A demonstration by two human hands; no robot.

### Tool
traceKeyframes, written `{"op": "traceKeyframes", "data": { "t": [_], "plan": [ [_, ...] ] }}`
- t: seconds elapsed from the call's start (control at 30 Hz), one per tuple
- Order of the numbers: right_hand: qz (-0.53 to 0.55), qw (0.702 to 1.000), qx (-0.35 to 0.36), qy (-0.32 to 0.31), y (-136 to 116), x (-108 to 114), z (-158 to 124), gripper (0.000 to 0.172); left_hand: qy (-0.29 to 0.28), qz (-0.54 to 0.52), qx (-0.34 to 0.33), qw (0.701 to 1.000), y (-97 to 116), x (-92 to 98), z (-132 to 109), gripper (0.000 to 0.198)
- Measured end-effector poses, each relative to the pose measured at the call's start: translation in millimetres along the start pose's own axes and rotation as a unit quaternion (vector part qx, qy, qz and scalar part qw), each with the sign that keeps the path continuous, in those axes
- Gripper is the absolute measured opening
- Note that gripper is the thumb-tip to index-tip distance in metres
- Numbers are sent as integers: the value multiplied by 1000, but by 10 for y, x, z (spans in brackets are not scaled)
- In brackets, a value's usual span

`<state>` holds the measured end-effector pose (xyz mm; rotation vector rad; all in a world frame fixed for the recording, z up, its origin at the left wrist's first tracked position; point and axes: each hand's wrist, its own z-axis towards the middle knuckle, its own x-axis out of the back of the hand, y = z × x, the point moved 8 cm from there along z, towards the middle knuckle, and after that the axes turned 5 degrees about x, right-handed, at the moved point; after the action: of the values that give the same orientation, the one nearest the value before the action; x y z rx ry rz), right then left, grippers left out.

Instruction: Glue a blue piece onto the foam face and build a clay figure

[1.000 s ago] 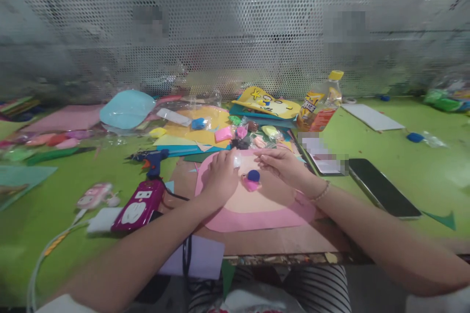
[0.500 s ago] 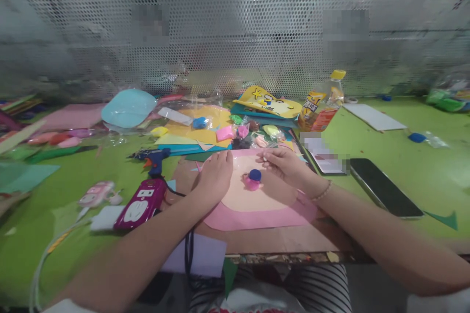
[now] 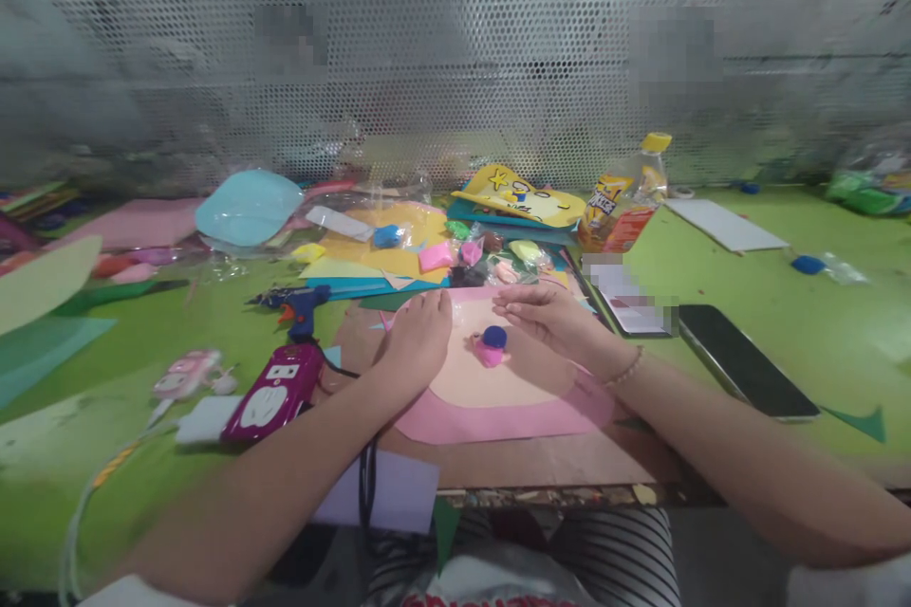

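Observation:
Curled fingers of my left hand (image 3: 421,334) rest at the upper left of a peach sheet (image 3: 455,387) with a pink border (image 3: 491,427); whatever they hold is hidden. Beside its fingertips lies a clear plastic scrap (image 3: 457,311). My right hand (image 3: 551,318) hovers over the sheet's upper right, thumb and fingers pinched together on something too small to make out. Between the hands, on the peach area, sits a small pink clay-like figure (image 3: 490,356) with a round dark blue top (image 3: 494,337).
A blue glue gun (image 3: 303,305) and a purple device (image 3: 277,394) with a cable lie left. Coloured clay packets (image 3: 436,256) and papers are behind the sheet. A yellow-capped bottle (image 3: 626,199) stands at the back right, near a phone (image 3: 744,360). A perforated metal screen (image 3: 455,47) rises behind.
The fingers of my right hand have shifted slightly left, and the small whitish bit seen in its pinch is no longer visible. A pale sheet at the far left has moved. My left hand stays put.

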<state>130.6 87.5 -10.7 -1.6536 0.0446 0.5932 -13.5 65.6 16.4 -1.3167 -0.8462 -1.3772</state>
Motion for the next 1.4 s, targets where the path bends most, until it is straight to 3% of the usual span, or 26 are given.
{"op": "traceKeyframes", "data": {
  "t": [0.23, 0.43, 0.67, 0.8, 0.9, 1.0, 1.1, 1.3, 1.4],
  "plan": [
    [-26, 999, 14, 29, 1, 33, 0, 14, -8, -10, -5, 1000, 4, -38, 11, 44],
    [-19, 1000, 21, 12, -21, -5, -7, 18, 0, -30, -1, 1000, -14, -66, 15, 45],
    [-171, 981, 78, 38, -52, 54, 48, 18, 7, -37, -17, 999, -4, -108, 14, 48],
    [-265, 955, 131, -9, -87, -31, 84, 14, 15, -65, -44, 997, 32, -152, 17, 56],
    [-350, 921, 171, 2, -148, -90, 79, 4, 23, -80, -48, 995, 38, -175, 28, 56],
    [-405, 891, 205, 5, -198, -184, 72, 6, 31, -78, -41, 996, 34, -148, 38, 49],
    [-433, 870, 234, -23, -204, -285, 61, 13, 48, -63, -50, 996, 62, -65, 30, 44],
    [-523, 797, 290, -81, -154, -441, -50, 14, 83, -82, -86, 989, 165, 126, -39, 23],
    [-535, 784, 295, -107, -133, -484, -58, 12, 73, -94, -86, 989, 181, 158, -49, 19]
  ]
}}
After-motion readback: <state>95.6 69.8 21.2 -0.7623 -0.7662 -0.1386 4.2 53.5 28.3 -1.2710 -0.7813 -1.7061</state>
